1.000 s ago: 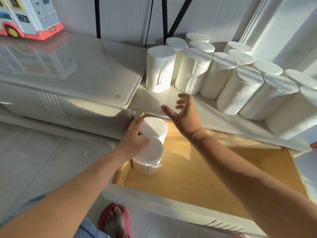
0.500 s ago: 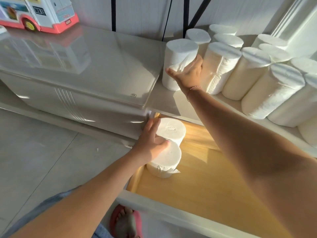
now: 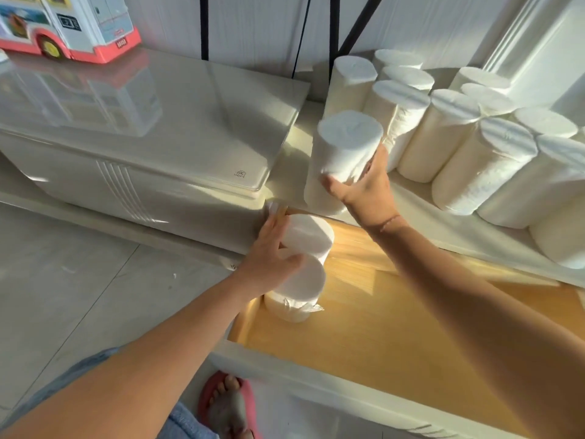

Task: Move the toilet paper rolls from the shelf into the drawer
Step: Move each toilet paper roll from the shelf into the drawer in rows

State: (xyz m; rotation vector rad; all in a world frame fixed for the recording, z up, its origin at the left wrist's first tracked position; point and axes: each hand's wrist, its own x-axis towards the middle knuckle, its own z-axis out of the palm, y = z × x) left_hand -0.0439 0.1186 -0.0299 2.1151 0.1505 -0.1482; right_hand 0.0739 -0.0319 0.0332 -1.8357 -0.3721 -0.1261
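Our right hand (image 3: 364, 185) grips one toilet paper roll (image 3: 346, 147), lifted off the shelf (image 3: 459, 229) (others stand beyond it). Our left hand (image 3: 269, 261) rests half-open against two rolls (image 3: 304, 258) in the drawer (image 3: 395, 337) below.

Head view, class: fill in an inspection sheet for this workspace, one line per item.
Surface: pale shelf above an open drawer with a bare wooden floor.
Job's things: two rolls in drawer, upright at its left end; many shelf rolls stand packed together.
Clutter: toy bus on the glossy cabinet top.
Grippers: right hand grips a lifted roll; left hand rests on the drawer rolls.
Cables: dark cords against the wall.
Surroundings: tiled floor, foot in a red sandal.
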